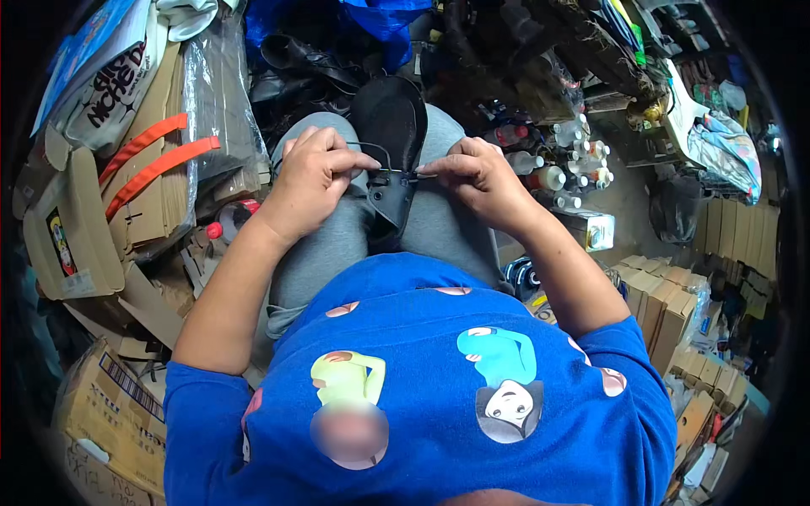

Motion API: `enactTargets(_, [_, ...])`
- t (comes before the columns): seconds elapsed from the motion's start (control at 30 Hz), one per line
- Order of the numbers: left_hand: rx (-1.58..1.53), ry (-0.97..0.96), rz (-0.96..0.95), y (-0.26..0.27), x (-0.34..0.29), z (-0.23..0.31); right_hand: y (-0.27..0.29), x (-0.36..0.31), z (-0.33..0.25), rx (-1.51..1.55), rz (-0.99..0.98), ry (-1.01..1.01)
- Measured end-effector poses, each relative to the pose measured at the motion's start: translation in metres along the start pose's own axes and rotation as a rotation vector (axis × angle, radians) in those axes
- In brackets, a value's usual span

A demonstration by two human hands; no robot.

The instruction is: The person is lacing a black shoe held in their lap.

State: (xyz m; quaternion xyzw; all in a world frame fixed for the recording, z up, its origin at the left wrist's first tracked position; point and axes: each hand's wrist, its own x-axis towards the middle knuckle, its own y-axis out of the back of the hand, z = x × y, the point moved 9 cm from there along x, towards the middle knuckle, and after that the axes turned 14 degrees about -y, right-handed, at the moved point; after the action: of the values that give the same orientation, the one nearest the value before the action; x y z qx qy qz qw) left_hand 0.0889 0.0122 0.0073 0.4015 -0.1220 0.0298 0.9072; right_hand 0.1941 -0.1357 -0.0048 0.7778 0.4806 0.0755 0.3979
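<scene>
Lacing Under Way, Holes Left Bare

From where I stand, the black shoe (388, 215) sits between the knees of the grey trousers (325, 221), its dark opening away from the wearer's belly. The left hand (316, 173) has its grip pinched at the shoe's edge, clamped, it seems, on a dark lace (376, 146) that loops up above the fingers. The right hand (489, 181) is pinched at the opposite edge, thumb and finger together on what looks like the same lace.

I'd call this an early stage: a strand appears to cross the top of the flaps, while lower eyelets (377, 195) look bare. Filling those, evening the ends and tying off all seem left. The fingers hide the uppermost holes, so I can't count them.
</scene>
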Motion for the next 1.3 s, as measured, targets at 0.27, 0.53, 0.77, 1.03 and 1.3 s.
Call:
enactTargets(0.27, [0.044, -0.023, -0.010, 0.002, 0.002, 0.002, 0.001, 0.007, -0.004, 0.133, -0.043, 0.028])
enactTargets(0.53, [0.044, -0.037, -0.014, 0.003, 0.003, 0.003, 0.001, 0.009, -0.003, 0.181, -0.057, 0.009])
enactTargets(0.77, [0.014, -0.046, 0.034, 0.007, 0.001, 0.002, 0.002, -0.007, -0.014, -0.080, 0.068, 0.106])
enactTargets(1.03, [-0.019, -0.035, 0.018, 0.007, 0.004, 0.000, -0.002, -0.013, -0.012, -0.033, 0.069, 0.089])
enactTargets(1.3, [-0.014, -0.030, -0.035, 0.005, 0.008, -0.002, 0.000, 0.003, -0.006, 0.034, -0.015, 0.038])
